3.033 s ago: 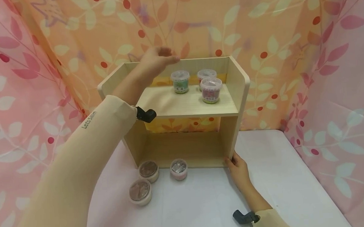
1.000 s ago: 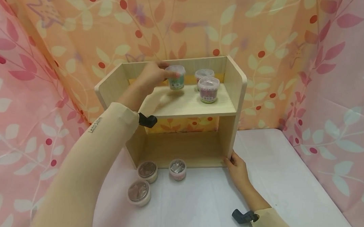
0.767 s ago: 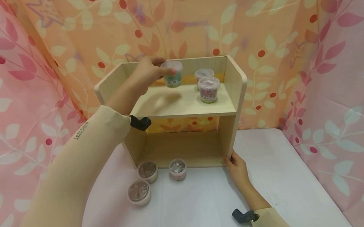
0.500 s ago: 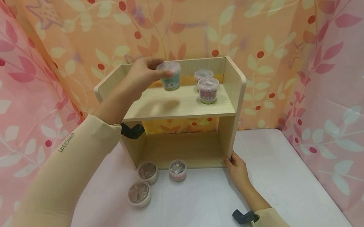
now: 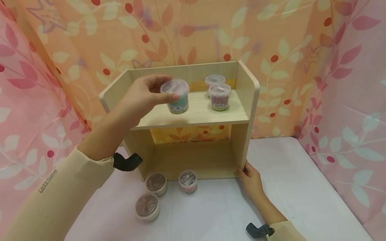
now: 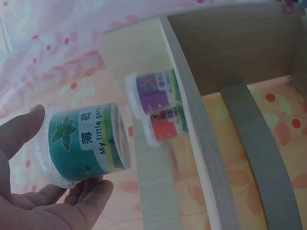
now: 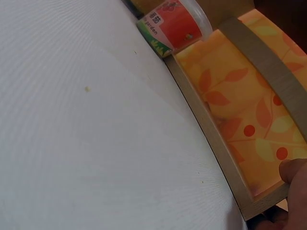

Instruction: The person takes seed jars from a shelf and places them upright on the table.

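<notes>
My left hand (image 5: 138, 101) grips a teal-labelled plastic tub (image 5: 178, 102) with a clear lid, thumb on its near side. It hangs upright above the front of the upper board of a pale wooden shelf unit (image 5: 196, 158). In the left wrist view, the tub's label (image 6: 79, 139) shows a green leaf and "My little garden". My right hand (image 5: 252, 181) holds the unit's lower right front corner; in the right wrist view, the thumb (image 7: 290, 168) lies on the wooden edge. On the upper board stand a purple tub (image 5: 219, 97) and a red-labelled tub (image 6: 165, 124) behind it.
Several lidded tubs stand on the white table (image 5: 213, 216) before the unit: one (image 5: 187, 181) near the middle, two brown-topped ones (image 5: 156, 183), (image 5: 147, 206) farther left. Patterned curtains (image 5: 176, 27) hang behind and at both sides.
The left hand reached the teal tub, took hold of it and lifted it off the upper board. It has since come forward and lower. The right hand stays on the corner.
</notes>
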Tool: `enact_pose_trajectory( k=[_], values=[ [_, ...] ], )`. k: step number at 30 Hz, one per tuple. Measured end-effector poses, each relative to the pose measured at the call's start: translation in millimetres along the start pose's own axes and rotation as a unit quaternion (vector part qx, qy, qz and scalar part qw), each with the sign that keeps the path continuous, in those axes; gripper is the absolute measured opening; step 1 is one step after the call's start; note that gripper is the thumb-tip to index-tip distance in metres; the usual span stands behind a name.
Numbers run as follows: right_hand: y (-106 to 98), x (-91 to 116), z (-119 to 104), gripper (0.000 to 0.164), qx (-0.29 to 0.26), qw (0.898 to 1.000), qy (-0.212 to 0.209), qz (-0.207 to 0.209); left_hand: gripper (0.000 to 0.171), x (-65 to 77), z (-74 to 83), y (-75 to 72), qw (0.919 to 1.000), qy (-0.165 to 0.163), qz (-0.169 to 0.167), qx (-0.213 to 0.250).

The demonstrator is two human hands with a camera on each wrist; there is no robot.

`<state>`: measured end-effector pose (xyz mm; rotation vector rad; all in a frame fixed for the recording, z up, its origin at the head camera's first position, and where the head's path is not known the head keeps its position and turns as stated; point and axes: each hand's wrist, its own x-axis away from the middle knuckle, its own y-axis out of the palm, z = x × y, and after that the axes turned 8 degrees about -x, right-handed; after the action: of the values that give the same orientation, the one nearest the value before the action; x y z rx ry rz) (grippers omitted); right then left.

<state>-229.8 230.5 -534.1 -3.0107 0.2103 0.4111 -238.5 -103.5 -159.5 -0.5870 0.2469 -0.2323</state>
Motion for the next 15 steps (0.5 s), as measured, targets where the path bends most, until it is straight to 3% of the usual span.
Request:
enact_pose_trajectory(
  k=[7,15],
  values=[
    [0,0,-2,0.052,-0.003,1.000,-0.001,0.000,0.068,25.9,-3.5,5.0,0.9999,0.009,0.006,0.008],
    [0,1,-1,0.054,-0.011,1.000,-0.007,-0.003,0.067,49.1,-27.1,18.7,0.9984,0.023,0.009,0.051]
  ],
)
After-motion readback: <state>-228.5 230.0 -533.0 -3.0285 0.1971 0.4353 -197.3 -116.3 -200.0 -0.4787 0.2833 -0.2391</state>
